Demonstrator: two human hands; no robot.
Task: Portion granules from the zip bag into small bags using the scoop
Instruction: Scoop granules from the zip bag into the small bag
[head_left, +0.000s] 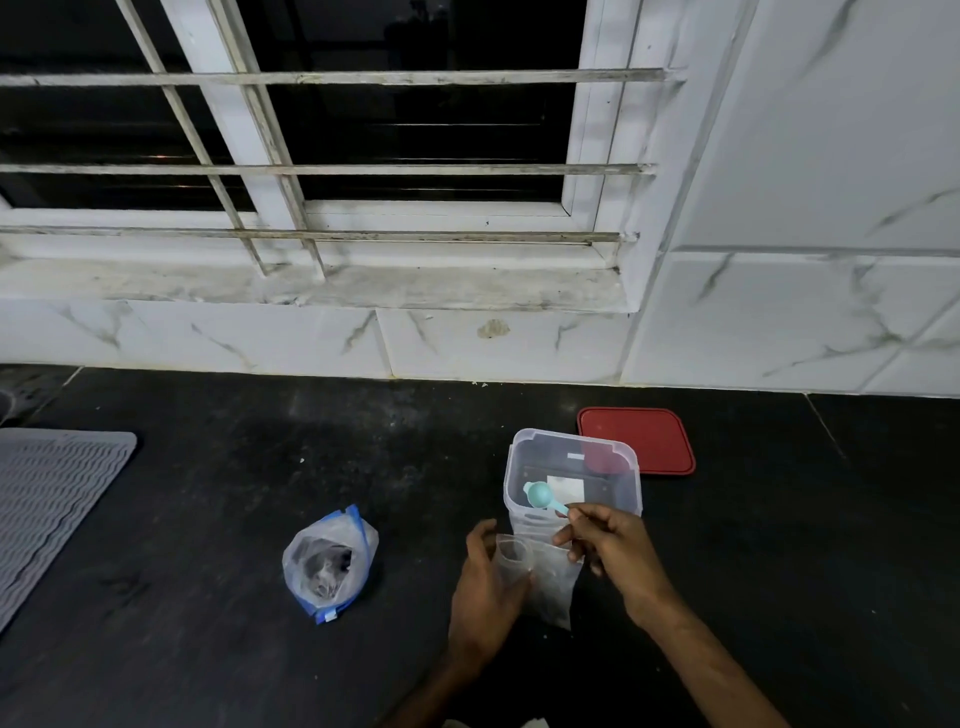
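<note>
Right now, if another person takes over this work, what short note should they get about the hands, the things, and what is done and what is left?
Left hand: grips the small bag and holds its mouth open.
Right hand: pinches the handle of the teal scoop, with the bowl over the open clear container.
Zip bag: on the counter, apart to the left. It looks open, with dark granules inside.
Red lid: flat behind the container.
Done: I cannot tell whether the small bag holds granules yet.
Left: probably scoop from the zip bag into the small bag.

Clear plastic container (571, 467), matt black counter (260, 519)
</note>
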